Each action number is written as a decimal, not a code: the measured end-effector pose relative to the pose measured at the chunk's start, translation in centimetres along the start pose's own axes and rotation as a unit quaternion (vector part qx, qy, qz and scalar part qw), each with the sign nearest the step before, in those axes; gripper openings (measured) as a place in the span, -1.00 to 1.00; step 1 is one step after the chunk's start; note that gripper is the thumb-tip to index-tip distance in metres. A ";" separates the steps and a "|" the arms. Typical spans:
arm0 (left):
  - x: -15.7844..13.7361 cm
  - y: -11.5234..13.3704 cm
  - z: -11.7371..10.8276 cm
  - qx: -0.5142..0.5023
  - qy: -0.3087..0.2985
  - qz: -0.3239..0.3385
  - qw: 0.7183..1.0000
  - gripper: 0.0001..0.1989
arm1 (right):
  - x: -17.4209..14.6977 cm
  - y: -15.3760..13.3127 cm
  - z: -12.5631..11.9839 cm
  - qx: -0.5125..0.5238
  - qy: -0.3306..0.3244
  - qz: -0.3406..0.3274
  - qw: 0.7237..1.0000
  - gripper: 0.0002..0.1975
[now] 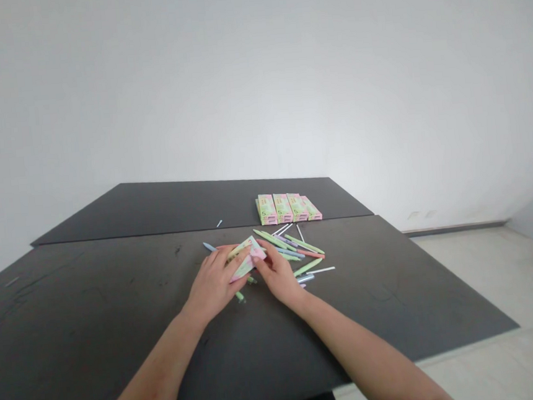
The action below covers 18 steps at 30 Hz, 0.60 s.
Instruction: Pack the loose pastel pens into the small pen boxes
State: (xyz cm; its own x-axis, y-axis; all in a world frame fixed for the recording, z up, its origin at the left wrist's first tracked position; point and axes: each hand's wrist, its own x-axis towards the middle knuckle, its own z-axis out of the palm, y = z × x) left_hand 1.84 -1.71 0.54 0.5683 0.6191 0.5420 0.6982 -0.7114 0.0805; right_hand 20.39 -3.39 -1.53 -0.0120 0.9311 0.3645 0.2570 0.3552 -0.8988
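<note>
The hand-held carton is looking like thin, smooth printed paperboard, and the row of cartons is showing the same papery finish. The pens are appearing as smooth plastic, and the white sticks are seeming plastic too. The table is presenting a matt, scuffed top, the wall is looking smooth and matt, and the floor is appearing smooth and hard.

Held box: is resting between the left hand and the right hand, above the table.
Pens: are lying on the table around both hands, most beyond the right one.
Box row: is sitting behind the pens.
Small piece: is lying left of the box row.
Wall: is rising behind the table.
</note>
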 end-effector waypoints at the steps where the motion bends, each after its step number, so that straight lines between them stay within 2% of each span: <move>1: 0.1 0.2 0.0 -0.009 -0.001 0.001 1.000 -0.45 | 0.1 0.1 0.0 0.027 0.004 0.017 0.999 -0.60; 6: 0.3 1.0 0.4 -0.075 -0.015 -0.024 0.997 -0.39 | 0.7 0.4 -0.5 0.163 0.017 0.077 0.983 -0.60; 13: 1.6 2.4 0.2 -0.226 -0.077 -0.172 0.956 -0.37 | 2.1 0.3 -2.7 0.239 0.077 0.135 0.958 -0.53; 18: 2.9 3.6 1.5 -0.262 -0.026 -0.211 0.942 -0.45 | 2.5 0.0 -3.3 0.251 0.080 0.145 0.954 -0.53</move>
State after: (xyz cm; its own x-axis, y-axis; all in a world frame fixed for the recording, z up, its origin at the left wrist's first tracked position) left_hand 6.65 -2.02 1.18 0.3187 0.8887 0.3296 0.5641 -0.4572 0.6876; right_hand 23.50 -1.39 0.19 0.1470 0.9859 0.0801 -0.2677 0.1176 -0.9563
